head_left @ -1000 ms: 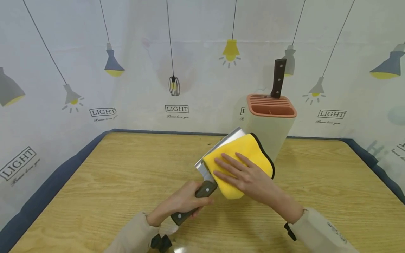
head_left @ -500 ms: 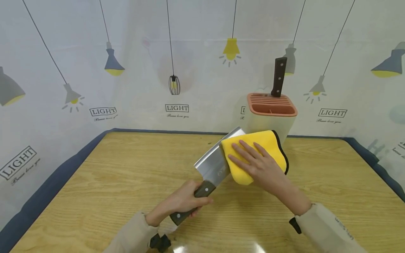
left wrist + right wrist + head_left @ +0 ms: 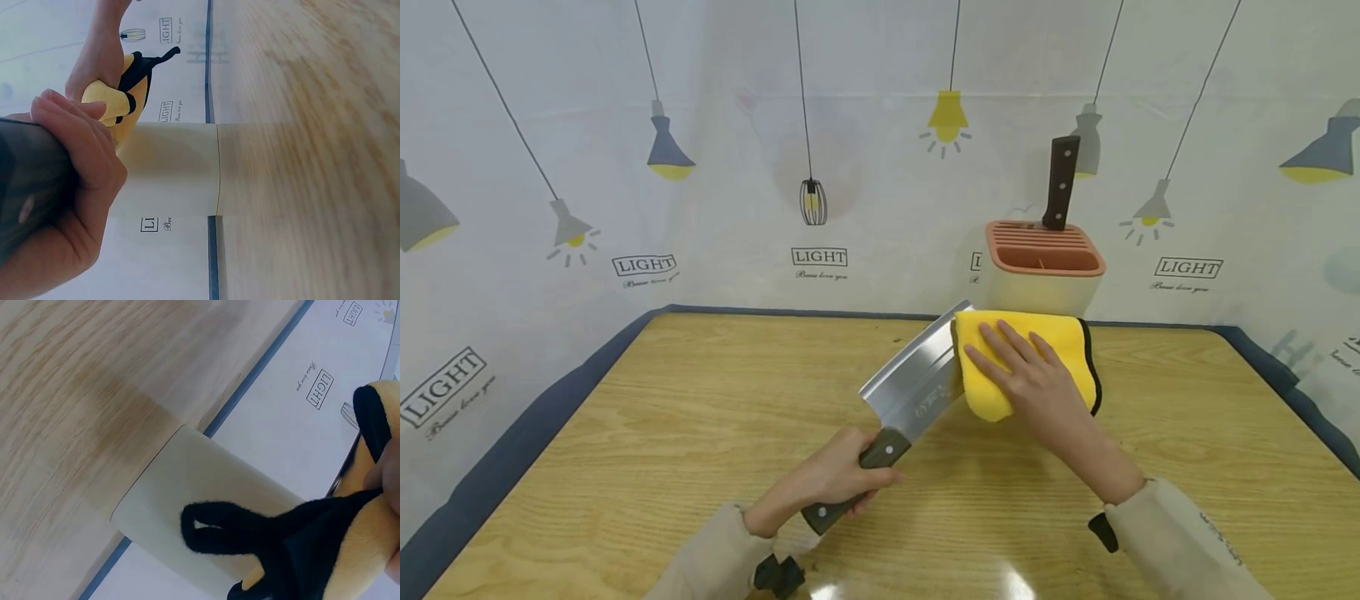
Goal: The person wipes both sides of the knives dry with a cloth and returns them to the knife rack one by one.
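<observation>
A cleaver [image 3: 913, 387] with a broad steel blade slants up and to the right in the head view. My left hand [image 3: 842, 473] grips its dark riveted handle, which looms large in the left wrist view. A folded yellow cloth [image 3: 1063, 333] with black edging covers the blade's far end. Fingers of my right hand [image 3: 1033, 375] lie spread along the cloth's top, while in the right wrist view a thumb [image 3: 382, 475] presses its underside. A black loop [image 3: 219, 528] of the cloth hangs down there. The blade's tip is partly hidden beneath the cloth.
Behind the cloth stands a cream knife block [image 3: 1037, 292] with a slotted pink top. One dark-handled knife [image 3: 1062, 183] is upright in it. The wooden table [image 3: 685, 433] ends at a wall sheet printed with lamps [image 3: 730, 225].
My right hand has slid the yellow cloth up and right along the blade toward its far end, uncovering more steel near the handle. The left hand and cleaver have stayed almost still.
</observation>
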`<state>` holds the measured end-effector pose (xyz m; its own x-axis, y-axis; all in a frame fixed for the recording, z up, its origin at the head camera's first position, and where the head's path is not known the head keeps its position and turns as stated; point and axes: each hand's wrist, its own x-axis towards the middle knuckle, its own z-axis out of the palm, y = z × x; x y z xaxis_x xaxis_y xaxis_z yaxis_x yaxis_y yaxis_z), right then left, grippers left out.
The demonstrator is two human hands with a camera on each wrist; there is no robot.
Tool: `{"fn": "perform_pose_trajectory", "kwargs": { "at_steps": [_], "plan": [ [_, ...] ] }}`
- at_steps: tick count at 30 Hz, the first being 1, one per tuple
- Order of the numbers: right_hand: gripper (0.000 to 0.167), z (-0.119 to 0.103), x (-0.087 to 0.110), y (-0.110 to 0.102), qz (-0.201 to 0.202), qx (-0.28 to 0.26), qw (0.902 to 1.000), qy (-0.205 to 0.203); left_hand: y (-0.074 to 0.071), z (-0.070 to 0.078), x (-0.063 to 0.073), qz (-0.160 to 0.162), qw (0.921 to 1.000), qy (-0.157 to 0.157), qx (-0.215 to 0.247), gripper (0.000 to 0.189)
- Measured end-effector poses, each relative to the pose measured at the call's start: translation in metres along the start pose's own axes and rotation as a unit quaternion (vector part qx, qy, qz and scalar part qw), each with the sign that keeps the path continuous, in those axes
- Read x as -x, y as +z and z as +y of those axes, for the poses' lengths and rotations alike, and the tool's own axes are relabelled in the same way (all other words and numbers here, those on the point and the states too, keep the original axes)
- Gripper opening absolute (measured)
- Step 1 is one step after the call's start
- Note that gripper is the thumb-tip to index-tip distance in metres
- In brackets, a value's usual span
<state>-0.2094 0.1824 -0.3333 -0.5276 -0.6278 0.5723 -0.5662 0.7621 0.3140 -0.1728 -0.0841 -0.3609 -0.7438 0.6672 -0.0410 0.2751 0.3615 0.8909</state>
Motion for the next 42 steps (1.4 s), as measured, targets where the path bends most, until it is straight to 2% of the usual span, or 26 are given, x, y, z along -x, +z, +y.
{"fn": "perform_pose_trajectory", "kwargs": {
  "at_steps": [10,13,17,25,35,42],
  "plan": [
    [0.063,0.006,0.005,0.003,0.016,-0.016,0.9985,0.049,-0.001,0.001,0.001,0.008,1.0000,-0.001,-0.001,0.020],
    [0.063,0.005,0.006,0.004,0.017,-0.024,0.9979,0.057,-0.001,0.001,0.001,0.007,1.0000,0.001,-0.002,0.018],
    [0.061,0.003,0.006,0.004,0.017,-0.005,0.9984,0.054,-0.001,0.000,0.001,0.003,1.0000,0.004,0.001,0.020],
    [0.053,-0.007,0.003,0.002,0.020,0.042,0.9986,0.023,0.000,-0.001,0.000,0.000,1.0000,0.007,0.000,0.017],
    [0.059,-0.027,-0.003,-0.002,0.001,0.046,0.9975,-0.054,0.002,-0.001,-0.001,0.005,1.0000,-0.002,0.003,0.016],
    [0.061,-0.039,-0.006,-0.002,0.007,0.041,0.9936,-0.105,0.002,-0.003,-0.003,0.005,1.0000,-0.003,-0.002,0.015]
  ]
}}
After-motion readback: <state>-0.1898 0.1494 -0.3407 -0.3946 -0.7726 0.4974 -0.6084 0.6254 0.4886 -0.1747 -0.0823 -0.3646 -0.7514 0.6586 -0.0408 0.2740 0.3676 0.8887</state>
